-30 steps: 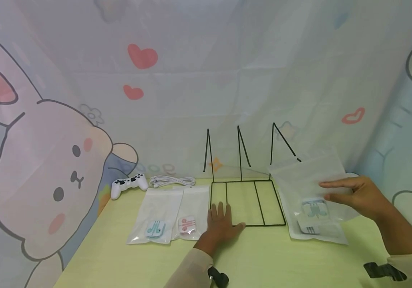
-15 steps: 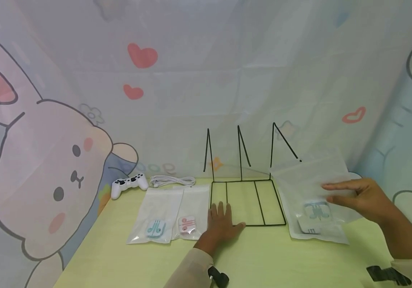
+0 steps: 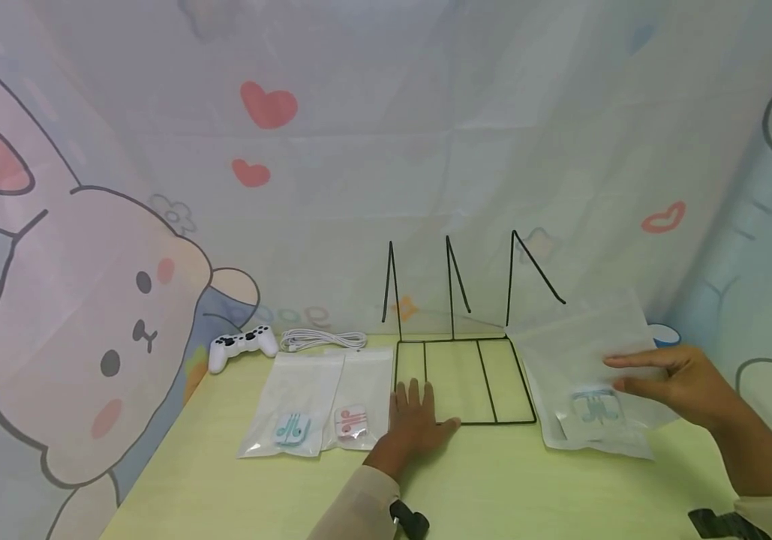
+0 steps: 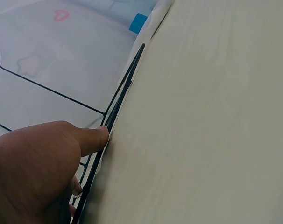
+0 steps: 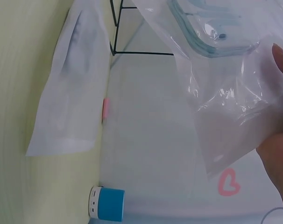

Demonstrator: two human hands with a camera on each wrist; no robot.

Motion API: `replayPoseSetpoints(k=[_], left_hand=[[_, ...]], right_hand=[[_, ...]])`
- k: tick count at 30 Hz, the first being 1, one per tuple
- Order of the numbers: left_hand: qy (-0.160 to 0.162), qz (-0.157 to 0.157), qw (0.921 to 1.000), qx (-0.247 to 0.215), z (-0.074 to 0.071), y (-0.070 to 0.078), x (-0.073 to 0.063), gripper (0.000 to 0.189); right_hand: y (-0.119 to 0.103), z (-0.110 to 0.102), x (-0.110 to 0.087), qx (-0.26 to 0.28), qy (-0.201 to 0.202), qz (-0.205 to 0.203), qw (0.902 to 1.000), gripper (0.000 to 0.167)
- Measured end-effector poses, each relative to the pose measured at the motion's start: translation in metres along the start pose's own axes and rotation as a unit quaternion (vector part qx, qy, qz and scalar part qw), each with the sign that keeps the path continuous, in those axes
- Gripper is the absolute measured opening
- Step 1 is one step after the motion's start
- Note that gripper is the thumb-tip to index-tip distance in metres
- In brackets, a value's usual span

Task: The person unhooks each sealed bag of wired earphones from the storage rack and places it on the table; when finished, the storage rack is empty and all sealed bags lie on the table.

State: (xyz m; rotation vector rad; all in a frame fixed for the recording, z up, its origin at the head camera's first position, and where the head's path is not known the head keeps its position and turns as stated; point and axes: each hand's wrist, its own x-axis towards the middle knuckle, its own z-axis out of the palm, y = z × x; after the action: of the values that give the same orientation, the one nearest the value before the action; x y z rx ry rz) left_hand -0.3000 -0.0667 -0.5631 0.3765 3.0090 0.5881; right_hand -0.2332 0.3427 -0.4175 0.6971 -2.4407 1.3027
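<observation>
My left hand (image 3: 413,427) lies spread at the front left corner of a black wire rack (image 3: 485,380); in the left wrist view its thumb (image 4: 95,140) touches the front wire. At the right, my right hand (image 3: 689,386) pinches the side of a translucent zip bag (image 3: 578,337) between thumb and fingers. Inside that bag is a small flat case of light-blue earphones (image 3: 596,406). The bag hangs tilted over another white bag (image 5: 76,93) lying on the table, which it mostly covers in the head view.
Two zip bags with earphone cases, one blue (image 3: 291,429) and one pink (image 3: 350,421), lie left of the rack. Behind them are a white game controller (image 3: 242,345) and a coiled white cable (image 3: 322,340). A blue-and-white cylinder (image 5: 111,204) stands at the back right.
My right hand has lowered slightly with the bag, whose earphones now sit lower over the bag beneath. More of the blue cylinder shows behind. My left hand has stayed put.
</observation>
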Motion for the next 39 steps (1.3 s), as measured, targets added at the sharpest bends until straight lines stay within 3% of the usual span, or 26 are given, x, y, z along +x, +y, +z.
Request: replayPoseSetpoints(k=[10,17,26,31,39], left_hand=[[0.000,0.000,1.0000,0.004,0.000,0.001,0.000,0.095],[-0.014,0.002,0.9999,-0.003,-0.014,0.009,-0.011,0.096],[-0.014,-0.008,0.9999,-0.006,-0.001,0.001,0.000,0.095],[-0.008,-0.006,0.9999,-0.003,0.002,-0.001,0.003,0.095],[-0.004,-0.003,0.9999,-0.013,0.000,0.000,0.001,0.095]], right_hand=[[0.016,-0.007,-0.005,-0.002,-0.026,0.049,0.9985,0.037],[0.024,-0.016,-0.009,-0.040,-0.025,0.096,0.9943,0.038],[0.034,-0.029,-0.015,-0.053,-0.038,0.130,0.9893,0.042],[0.042,-0.039,-0.019,-0.054,-0.049,0.169,0.9828,0.045],[0.060,-0.050,-0.028,-0.036,-0.012,0.175,0.9839,0.044]])
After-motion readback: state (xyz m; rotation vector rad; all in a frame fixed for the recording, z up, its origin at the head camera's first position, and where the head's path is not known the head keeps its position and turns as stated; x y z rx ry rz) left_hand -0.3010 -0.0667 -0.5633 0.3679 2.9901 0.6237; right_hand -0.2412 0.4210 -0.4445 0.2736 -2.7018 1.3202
